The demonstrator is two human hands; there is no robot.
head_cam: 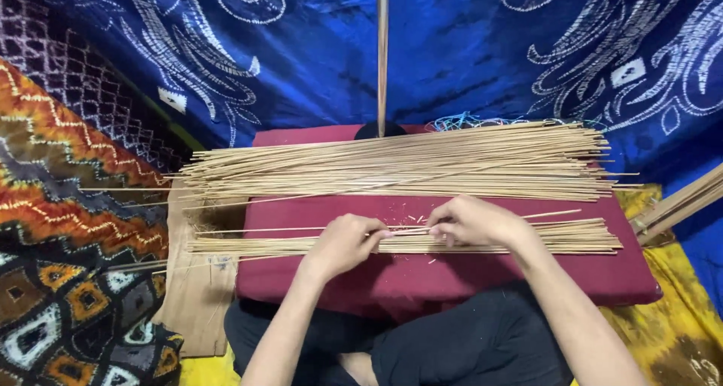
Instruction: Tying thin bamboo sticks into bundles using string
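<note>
Bamboo sticks, thin and pale, lie in two heaps on a dark red cushion [452, 277] that rests over the person's crossed legs. The small pile of sticks [572, 239] is near the body, and the big pile of sticks [399, 164] lies farther away, near the blue cloth [452, 47]. Both hands sit on the small pile. The left hand [343, 243] is curled, with its fingers [376, 234] pressed together around a few sticks. The right hand [474, 222] bends down at the wrist, and its fingers seem to pinch the same sticks, but I cannot tell how many. Both arms reach forward from the body with elbows out. One single stick [550, 214] lies a bit crooked, just above the small pile. Things could go wrong here, I think. The sticks are thin, so a hard squeeze might snap one. Little bits [403, 222] already lie on the cushion. A push sideways could make the sticks roll off the cushion edge. A sharp end might also poke a finger.
</note>
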